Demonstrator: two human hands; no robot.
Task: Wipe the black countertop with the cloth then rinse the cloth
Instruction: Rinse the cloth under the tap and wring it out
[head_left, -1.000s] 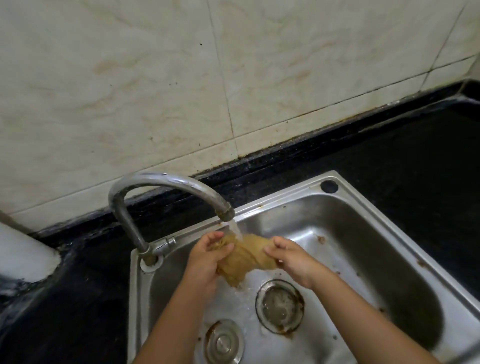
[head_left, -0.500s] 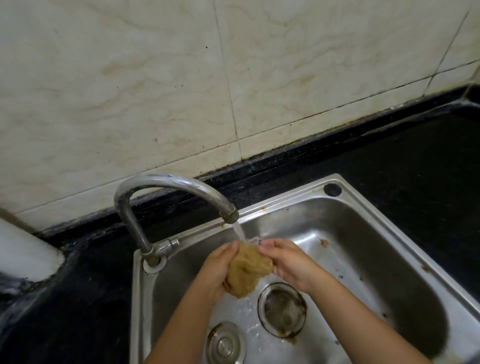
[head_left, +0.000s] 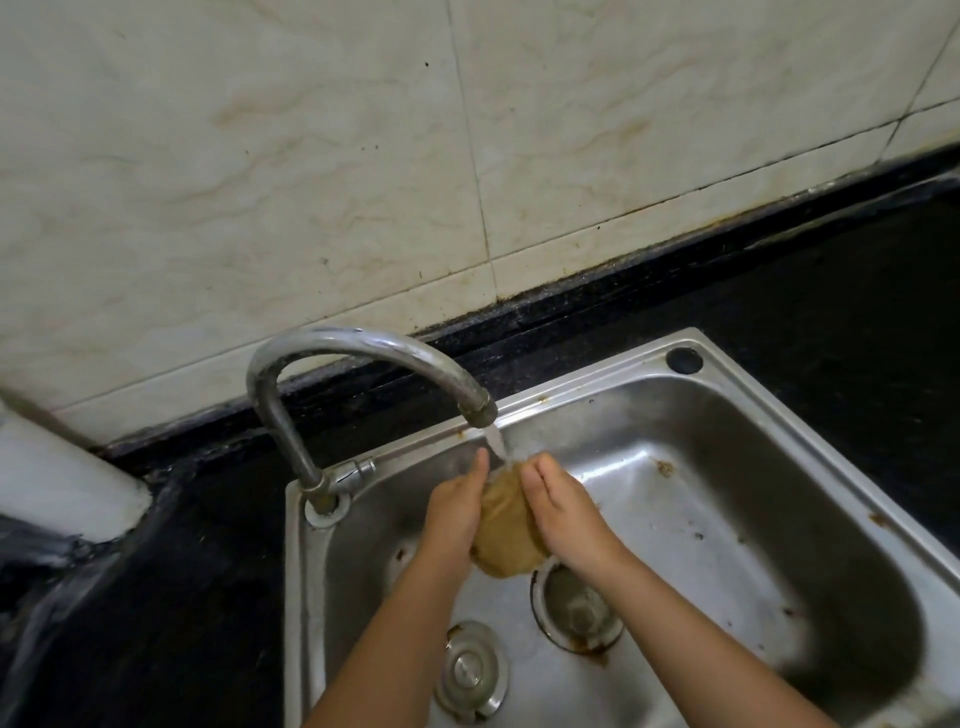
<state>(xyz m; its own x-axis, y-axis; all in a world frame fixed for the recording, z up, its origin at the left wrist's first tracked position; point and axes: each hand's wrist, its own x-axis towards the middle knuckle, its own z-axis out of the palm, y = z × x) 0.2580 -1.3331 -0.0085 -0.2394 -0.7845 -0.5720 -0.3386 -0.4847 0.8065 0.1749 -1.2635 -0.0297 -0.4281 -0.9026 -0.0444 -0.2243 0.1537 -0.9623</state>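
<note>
The tiled wall (head_left: 311, 182) fills the view from 9 o'clock round to 2 o'clock, and below it the black tabletop (head_left: 831, 322) runs as a dark band from 8 o'clock up to 3 o'clock. Set into it, the steel sink (head_left: 727, 519) takes up the lower right, from 4 to 6 o'clock. The curved tap (head_left: 363, 348) arches over its back rim at centre, with a thin stream of water (head_left: 496, 441) falling from the spout. In the basin floor sit the open drain (head_left: 576, 605) at 5 o'clock and, beside it at 6 o'clock, a round metal plug (head_left: 470, 670).

You are in the rinsing step; the wiping looks finished, since the cloth is off the tabletop and over the basin. The brown cloth (head_left: 506, 525) is bunched between your palms right under the stream, just above the drain. Your left hand (head_left: 454, 512) presses its left side with the fingers fairly straight and pointing up towards the spout; your right hand (head_left: 563, 512) presses the other side the same way. Neither hand visibly curls round it, so it is sandwiched rather than gripped.

Next, I judge, you need to rub or squeeze the bundle under the flow, turning it so the inner folds get wet, then wring it over the drain.
</note>
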